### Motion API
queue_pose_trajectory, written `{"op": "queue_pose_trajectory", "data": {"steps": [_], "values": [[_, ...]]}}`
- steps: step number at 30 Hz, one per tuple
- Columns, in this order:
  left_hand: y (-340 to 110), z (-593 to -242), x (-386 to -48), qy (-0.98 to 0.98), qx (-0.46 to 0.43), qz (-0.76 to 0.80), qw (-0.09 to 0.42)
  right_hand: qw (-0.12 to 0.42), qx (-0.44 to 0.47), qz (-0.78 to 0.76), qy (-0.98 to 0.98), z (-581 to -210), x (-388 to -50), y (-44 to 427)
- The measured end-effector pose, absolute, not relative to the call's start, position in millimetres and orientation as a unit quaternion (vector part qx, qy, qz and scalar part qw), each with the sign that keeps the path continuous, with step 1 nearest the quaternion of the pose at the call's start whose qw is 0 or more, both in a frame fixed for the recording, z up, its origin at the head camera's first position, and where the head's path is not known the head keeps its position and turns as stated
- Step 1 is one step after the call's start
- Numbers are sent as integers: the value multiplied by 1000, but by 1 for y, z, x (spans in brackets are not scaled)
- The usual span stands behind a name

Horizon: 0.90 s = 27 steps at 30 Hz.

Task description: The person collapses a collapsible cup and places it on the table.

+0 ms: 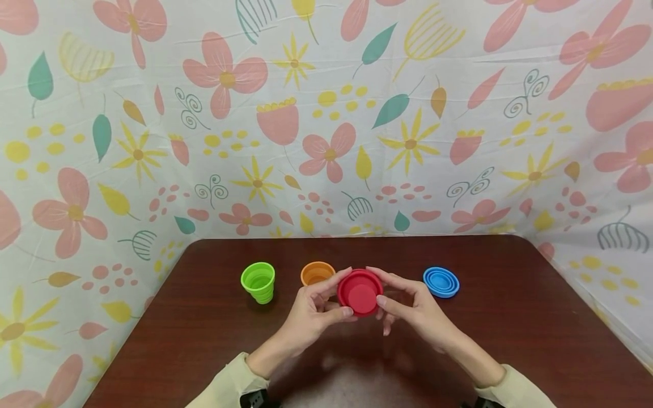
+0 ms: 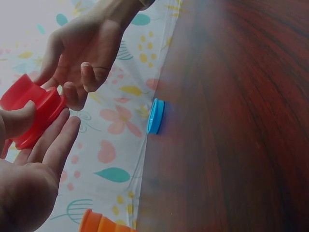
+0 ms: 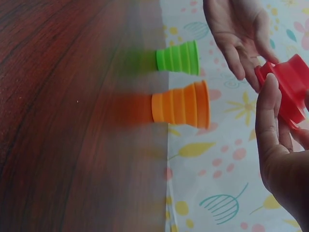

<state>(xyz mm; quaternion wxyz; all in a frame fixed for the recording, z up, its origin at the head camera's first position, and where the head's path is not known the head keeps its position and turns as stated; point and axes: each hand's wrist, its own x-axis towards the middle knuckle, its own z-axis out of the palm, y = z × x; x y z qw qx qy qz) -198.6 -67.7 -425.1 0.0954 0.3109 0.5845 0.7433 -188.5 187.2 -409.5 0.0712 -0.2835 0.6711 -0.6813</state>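
- No word, label, brand, number or sign can be read in the head view or in either wrist view.
- At the bottom edge of the head view, left of centre, a black wrist device (image 1: 253,399) bears small pale marks, too small to tell whether they are letters or figures.

The dark brown desk (image 1: 204,345) carries an orange cup (image 1: 317,272); left of that stands a green cup (image 1: 258,280), well right a flattened blue cup (image 1: 441,282).
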Motion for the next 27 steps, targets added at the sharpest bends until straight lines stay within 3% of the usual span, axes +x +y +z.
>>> {"op": "queue_pose_trajectory", "data": {"steps": [10,17,27], "values": [[-71,-422,-197,661,304,684,39,73,-258,-688,674,-412,-190,182],[-70,-417,-195,609,284,737,74,78,-257,-696,666,-412,-190,180],[-67,-413,-194,619,240,747,40,86,-255,-697,664,-409,-190,175]]}}
